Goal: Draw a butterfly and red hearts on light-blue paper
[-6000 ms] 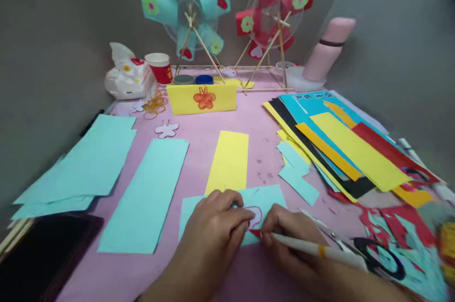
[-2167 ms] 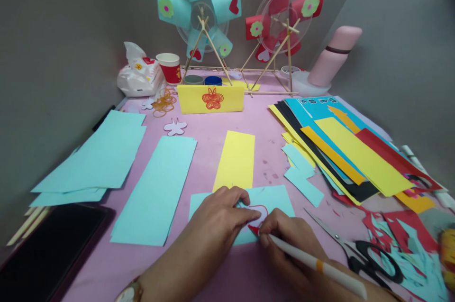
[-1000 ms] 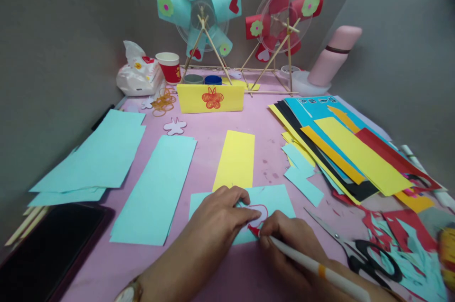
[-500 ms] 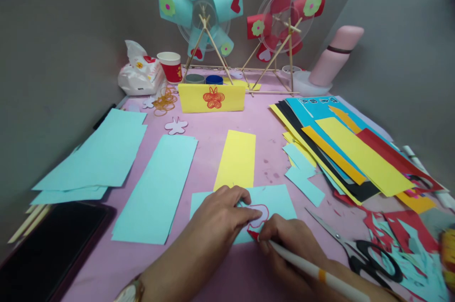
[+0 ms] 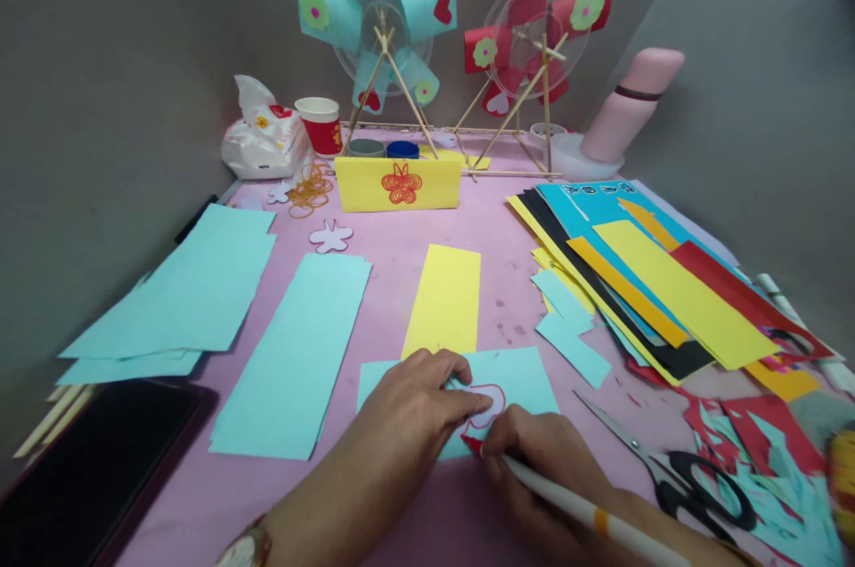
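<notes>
My left hand (image 5: 418, 407) presses down with bent fingers on a small white cut-out shape (image 5: 489, 402) that lies on a light blue paper sheet (image 5: 525, 376) at the near edge of the pink table. A red outline runs around the shape. Just to its right, my right hand (image 5: 544, 460) is closed around a white pen (image 5: 588, 514) with an orange band. The pen's red tip touches the blue sheet at the lower edge of the cut-out.
A yellow strip (image 5: 444, 300) and blue sheets (image 5: 294, 353) lie ahead and left. A dark tablet (image 5: 93, 469) sits near left. Scissors (image 5: 674, 473) and paper scraps lie right, below a stack of coloured papers (image 5: 655, 282). Two paper pinwheels (image 5: 380, 24), a cup (image 5: 321, 124) and a pink bottle (image 5: 631, 104) stand behind.
Both hands stay on the cut-out. The pen tip has crept slightly left along the shape's lower edge, and the red outline has grown a little.
</notes>
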`<action>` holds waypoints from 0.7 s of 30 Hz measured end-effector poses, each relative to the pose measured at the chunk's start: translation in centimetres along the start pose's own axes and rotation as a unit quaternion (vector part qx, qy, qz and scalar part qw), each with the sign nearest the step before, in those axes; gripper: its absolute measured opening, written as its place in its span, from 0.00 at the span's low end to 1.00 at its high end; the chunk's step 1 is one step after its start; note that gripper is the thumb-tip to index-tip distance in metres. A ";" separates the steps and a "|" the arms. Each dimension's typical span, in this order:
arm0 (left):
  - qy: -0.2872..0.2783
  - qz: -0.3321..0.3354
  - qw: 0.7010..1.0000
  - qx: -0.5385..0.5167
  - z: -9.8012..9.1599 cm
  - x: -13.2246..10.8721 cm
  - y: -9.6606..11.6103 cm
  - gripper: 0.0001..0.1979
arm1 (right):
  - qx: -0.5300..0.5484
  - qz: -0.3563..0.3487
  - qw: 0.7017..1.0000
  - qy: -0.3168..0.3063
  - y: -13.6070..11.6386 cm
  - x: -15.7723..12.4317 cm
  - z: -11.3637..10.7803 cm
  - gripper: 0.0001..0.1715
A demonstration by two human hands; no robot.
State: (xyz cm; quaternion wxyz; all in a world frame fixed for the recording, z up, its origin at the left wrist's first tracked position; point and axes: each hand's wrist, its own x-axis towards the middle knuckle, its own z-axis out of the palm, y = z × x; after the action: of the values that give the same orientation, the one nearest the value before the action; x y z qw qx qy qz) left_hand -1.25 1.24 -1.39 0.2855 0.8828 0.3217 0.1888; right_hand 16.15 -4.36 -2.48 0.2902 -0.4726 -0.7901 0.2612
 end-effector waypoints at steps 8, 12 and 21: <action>-0.003 -0.001 1.000 -0.004 0.1 0.0 -0.3 0.11 | 0.003 0.008 1.000 0.004 -0.1 0.0 0.2 0.08; -0.010 -0.005 1.000 -0.004 0.0 0.0 -0.2 0.11 | 0.009 0.017 1.000 0.003 -0.4 0.2 0.2 0.08; -0.011 0.001 1.000 0.001 -0.2 0.3 0.1 0.11 | 0.024 0.002 1.000 0.005 -0.5 0.4 0.3 0.09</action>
State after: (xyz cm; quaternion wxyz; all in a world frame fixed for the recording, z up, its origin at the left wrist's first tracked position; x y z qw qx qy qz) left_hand -1.13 1.46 -1.16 0.2880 0.8855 0.3175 0.1793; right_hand 15.47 -4.21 -2.24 0.3046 -0.4684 -0.7814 0.2780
